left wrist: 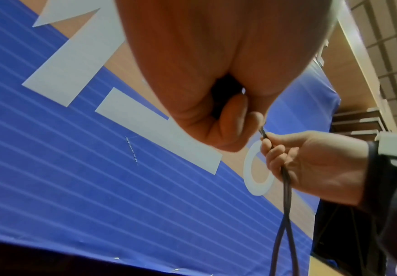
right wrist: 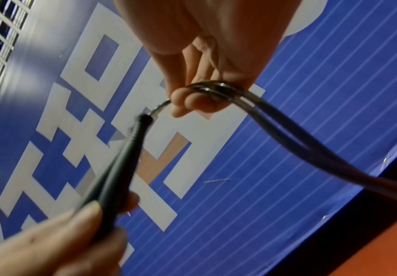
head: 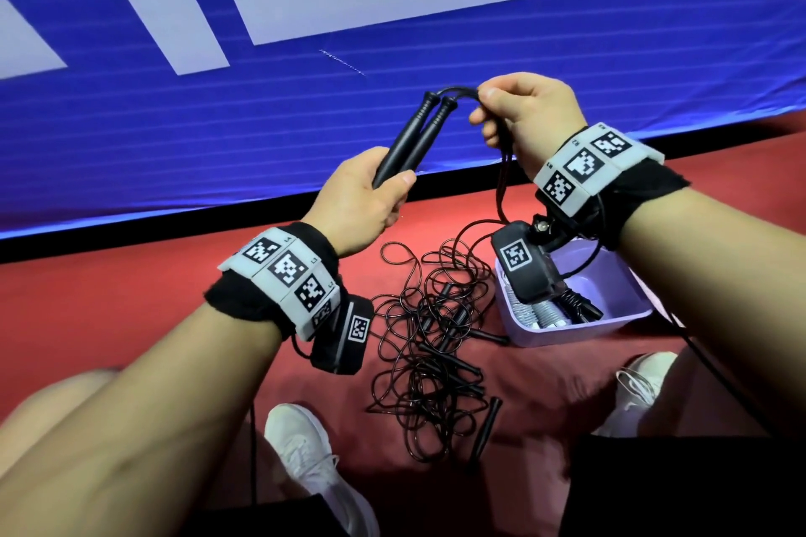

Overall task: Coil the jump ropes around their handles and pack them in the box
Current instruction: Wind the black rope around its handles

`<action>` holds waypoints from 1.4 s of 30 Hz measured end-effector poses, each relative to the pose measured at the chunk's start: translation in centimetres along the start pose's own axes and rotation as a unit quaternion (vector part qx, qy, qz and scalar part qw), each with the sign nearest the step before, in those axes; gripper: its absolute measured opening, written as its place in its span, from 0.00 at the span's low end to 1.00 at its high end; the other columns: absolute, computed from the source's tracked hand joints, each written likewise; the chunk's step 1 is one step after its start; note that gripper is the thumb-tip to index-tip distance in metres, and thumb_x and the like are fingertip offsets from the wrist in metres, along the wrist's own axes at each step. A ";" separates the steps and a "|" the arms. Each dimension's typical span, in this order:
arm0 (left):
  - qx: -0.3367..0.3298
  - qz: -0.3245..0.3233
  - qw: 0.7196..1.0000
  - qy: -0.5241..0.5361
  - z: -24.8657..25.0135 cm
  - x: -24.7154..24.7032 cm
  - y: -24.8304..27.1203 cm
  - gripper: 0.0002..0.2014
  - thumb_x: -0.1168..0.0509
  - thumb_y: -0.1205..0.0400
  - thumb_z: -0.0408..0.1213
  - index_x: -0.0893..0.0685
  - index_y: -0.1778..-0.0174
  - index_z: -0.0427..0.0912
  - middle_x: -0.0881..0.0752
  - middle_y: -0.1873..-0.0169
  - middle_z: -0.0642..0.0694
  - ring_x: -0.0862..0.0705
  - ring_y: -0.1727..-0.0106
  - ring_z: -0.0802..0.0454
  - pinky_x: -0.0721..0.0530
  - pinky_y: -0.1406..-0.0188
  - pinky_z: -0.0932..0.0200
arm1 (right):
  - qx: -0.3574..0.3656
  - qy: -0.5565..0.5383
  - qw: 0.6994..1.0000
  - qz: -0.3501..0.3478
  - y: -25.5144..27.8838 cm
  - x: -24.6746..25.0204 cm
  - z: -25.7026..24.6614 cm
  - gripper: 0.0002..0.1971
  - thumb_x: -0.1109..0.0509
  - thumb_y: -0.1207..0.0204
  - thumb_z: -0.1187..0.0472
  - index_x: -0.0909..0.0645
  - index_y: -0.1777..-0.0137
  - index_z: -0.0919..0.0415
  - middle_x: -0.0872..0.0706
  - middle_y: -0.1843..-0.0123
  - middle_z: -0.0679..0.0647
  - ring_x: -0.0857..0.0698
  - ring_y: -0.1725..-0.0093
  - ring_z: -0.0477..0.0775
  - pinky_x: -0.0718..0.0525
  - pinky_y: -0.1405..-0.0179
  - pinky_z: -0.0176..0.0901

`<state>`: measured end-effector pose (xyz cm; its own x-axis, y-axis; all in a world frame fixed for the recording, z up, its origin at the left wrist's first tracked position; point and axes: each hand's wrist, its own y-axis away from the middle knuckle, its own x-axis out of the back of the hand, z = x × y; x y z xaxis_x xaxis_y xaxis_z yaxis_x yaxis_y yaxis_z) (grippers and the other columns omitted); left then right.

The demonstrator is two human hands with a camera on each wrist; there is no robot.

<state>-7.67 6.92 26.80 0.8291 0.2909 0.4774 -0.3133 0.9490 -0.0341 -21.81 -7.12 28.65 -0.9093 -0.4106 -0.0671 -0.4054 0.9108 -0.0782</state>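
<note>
While the left hand grips the two black handles side by side at their near ends, fingers and thumb curled round them, the handles slant up and away toward the right hand, which is raised just to their right. The right hand pinches the doubled black cord close to where it leaves the far tips of the handles, thumb on top and fingers curled beneath; in the right wrist view the two strands pass over the fingertips and run off side by side to the right. From that hand the cord hangs down to the floor. Each handle is slim, matte black and ribbed toward a small knob at its tip, and the cord is thin and glossy. Below the hands, on the red floor mat, lies a loose tangle of more black ropes with several black handles among the loops. Just right of the tangle stands the lilac box, open-topped, with a few black and grey handles lying in it, partly hidden by the right wrist camera. Both wrists wear black bands with square printed markers. The person's white shoes rest on the mat at the near edge, one on each side of the tangle. Beyond the mat a blue banner with large white shapes fills the far side.
</note>
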 end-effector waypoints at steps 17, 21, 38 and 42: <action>0.058 0.175 0.958 0.219 0.7 -0.2 -0.9 0.05 0.43 0.11 0.38 0.27 0.53 0.48 0.17 0.65 0.47 0.11 0.66 0.52 0.14 0.66 0.61 | -0.013 0.170 0.968 -0.182 4.3 -3.7 3.6 0.13 0.36 0.20 0.64 0.17 0.59 0.74 0.16 0.72 0.53 0.20 0.74 0.45 0.19 0.63 0.39; 0.073 0.166 0.939 0.291 1.3 -0.8 -0.8 0.05 0.48 0.10 0.38 0.28 0.48 0.48 0.12 0.55 0.40 0.10 0.58 0.53 0.15 0.64 0.63 | 0.011 0.231 0.952 -0.201 5.1 -4.2 4.5 0.10 0.39 0.19 0.66 0.17 0.58 0.66 0.15 0.68 0.50 0.17 0.66 0.51 0.19 0.54 0.43; 0.099 0.224 0.903 0.352 1.7 0.2 -1.6 0.07 0.47 0.10 0.38 0.32 0.55 0.46 0.29 0.73 0.48 0.28 0.76 0.54 0.14 0.63 0.56 | -0.018 0.287 0.926 -0.243 6.1 -4.1 5.1 0.17 0.38 0.18 0.50 0.20 0.68 0.53 0.21 0.76 0.49 0.25 0.78 0.45 0.27 0.73 0.35; 0.082 0.270 0.917 0.282 0.7 2.0 -1.8 0.06 0.48 0.10 0.37 0.32 0.54 0.47 0.31 0.71 0.47 0.27 0.78 0.56 0.12 0.65 0.56 | 0.003 0.310 0.914 -0.262 5.5 -3.4 4.9 0.12 0.37 0.19 0.53 0.22 0.63 0.54 0.16 0.66 0.52 0.22 0.69 0.50 0.23 0.65 0.43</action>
<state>-5.80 5.69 28.43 0.6264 0.7729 -0.1013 -0.7753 0.6312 0.0221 -20.52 -0.92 23.59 -0.4701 -0.6848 0.5568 -0.8012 0.5957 0.0563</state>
